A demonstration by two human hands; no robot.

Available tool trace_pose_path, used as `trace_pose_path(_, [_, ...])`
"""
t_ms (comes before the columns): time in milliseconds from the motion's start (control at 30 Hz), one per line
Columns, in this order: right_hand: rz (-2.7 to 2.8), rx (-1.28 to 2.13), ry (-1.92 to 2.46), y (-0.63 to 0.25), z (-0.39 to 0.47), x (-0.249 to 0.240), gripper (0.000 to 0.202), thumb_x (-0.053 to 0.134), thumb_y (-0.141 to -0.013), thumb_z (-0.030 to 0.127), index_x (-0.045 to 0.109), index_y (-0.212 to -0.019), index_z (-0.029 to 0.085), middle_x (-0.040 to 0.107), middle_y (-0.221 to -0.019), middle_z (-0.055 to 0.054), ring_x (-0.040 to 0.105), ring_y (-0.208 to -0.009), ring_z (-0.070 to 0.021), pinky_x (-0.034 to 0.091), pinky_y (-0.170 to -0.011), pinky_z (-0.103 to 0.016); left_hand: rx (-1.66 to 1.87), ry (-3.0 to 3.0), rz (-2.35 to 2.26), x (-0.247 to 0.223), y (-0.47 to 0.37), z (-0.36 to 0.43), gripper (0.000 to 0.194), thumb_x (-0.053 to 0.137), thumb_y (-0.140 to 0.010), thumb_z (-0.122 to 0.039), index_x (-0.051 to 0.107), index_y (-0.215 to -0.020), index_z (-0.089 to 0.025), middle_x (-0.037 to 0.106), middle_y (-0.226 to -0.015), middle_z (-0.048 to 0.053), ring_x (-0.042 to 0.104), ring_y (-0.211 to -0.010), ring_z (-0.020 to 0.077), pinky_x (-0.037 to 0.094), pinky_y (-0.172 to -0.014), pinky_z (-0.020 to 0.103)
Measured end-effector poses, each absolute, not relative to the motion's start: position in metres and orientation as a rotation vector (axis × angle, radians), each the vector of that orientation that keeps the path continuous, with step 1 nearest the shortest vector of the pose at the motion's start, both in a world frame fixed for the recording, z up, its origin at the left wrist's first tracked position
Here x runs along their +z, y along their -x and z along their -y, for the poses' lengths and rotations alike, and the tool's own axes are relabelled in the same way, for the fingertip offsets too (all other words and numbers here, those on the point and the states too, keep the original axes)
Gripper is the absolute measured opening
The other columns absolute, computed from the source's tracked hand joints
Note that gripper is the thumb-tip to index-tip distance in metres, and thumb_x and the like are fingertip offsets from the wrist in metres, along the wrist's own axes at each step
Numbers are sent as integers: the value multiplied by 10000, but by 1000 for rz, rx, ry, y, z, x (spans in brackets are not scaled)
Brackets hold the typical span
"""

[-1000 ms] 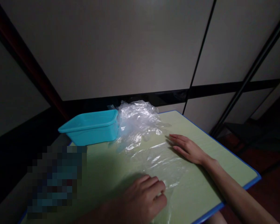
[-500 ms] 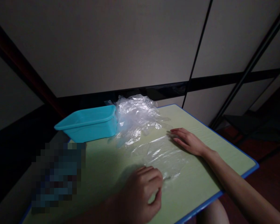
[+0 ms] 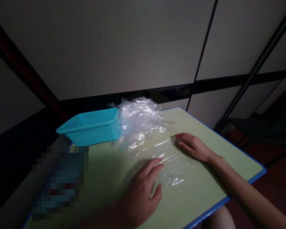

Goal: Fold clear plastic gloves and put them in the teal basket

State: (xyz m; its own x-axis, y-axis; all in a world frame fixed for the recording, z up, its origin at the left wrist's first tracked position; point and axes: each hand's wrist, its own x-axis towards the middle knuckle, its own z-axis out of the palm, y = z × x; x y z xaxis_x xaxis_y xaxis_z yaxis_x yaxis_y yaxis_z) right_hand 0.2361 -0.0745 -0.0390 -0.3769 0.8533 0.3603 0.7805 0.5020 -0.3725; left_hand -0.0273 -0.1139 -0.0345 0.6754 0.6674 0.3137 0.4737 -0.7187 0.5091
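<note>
A thin clear plastic sheet or glove [image 3: 173, 170] lies flat on the pale green table [image 3: 200, 194]. Over its near left side is my left hand [image 3: 144, 190], its fingers apart and nothing visible between them. My right hand [image 3: 194, 147] rests at the sheet's upper right edge with fingers stretched out. Beyond my hands sits a crumpled heap of clear plastic, which looks like disposable gloves [image 3: 143, 117]. To the left of that heap, touching or nearly touching it, stands a turquoise plastic basket [image 3: 92, 133].
A blurred-out, pixelated object [image 3: 62, 181] lies along the table's left edge. Behind the table rise light cabinet panels [image 3: 133, 47] with a black band. A blue rim [image 3: 257, 175] borders the tabletop. Dark furniture stands at the far right.
My left hand has opened from a curled, pinched shape, its fingers now reaching out over the sheet. My right hand has barely moved.
</note>
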Motion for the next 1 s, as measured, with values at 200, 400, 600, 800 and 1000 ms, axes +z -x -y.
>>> trace_pose_path(200, [2455, 385, 1262, -197, 129, -23, 557, 407, -877, 407, 272, -1360, 165, 268, -1411, -92, 267, -1275, -230, 281, -1039, -405, 159, -2750, -782, -28, 27, 129, 621, 473, -804, -257, 224, -1351, -101, 163, -1433, 114, 162, -1305, 236, 249, -1040, 391])
trace_pose_path(400, [2629, 372, 1177, -183, 156, -40, 814, 432, -814, 540, 38, -1390, 121, 68, -1432, -127, 112, -1299, -284, 157, -1056, -470, -21, -2783, -849, -35, 27, 124, 775, 500, -785, -434, 153, -1368, -59, 29, -1429, 154, 6, -1307, 286, 149, -1056, 456])
trace_pose_path(600, [2607, 257, 1253, -213, 153, -45, 774, 445, -829, 489, 15, -1391, 176, 114, -1426, -104, 168, -1285, -268, 231, -1029, -475, -122, -2856, -769, -44, 26, 115, 705, 348, -857, -486, 190, -1353, -12, 43, -1405, 201, 25, -1297, 306, 185, -1049, 443])
trace_pose_path(800, [2546, 164, 1367, -234, 150, -50, 734, 452, -838, 454, 58, -1398, 189, 144, -1430, -99, 196, -1280, -275, 234, -1026, -482, -106, -2830, -770, -42, 27, 115, 839, 432, -794, -548, 127, -1365, -14, 10, -1419, 191, -2, -1300, 313, 183, -1048, 451])
trace_pose_path(1000, [2515, 178, 1444, -235, 162, -49, 697, 453, -846, 415, 87, -1401, 206, 221, -1417, -84, 236, -1273, -275, 300, -1000, -490, 246, -2755, -976, -32, 33, 116, 838, 522, -778, -368, -1, -1382, -115, 157, -1428, 160, 151, -1300, 289, 247, -1019, 471])
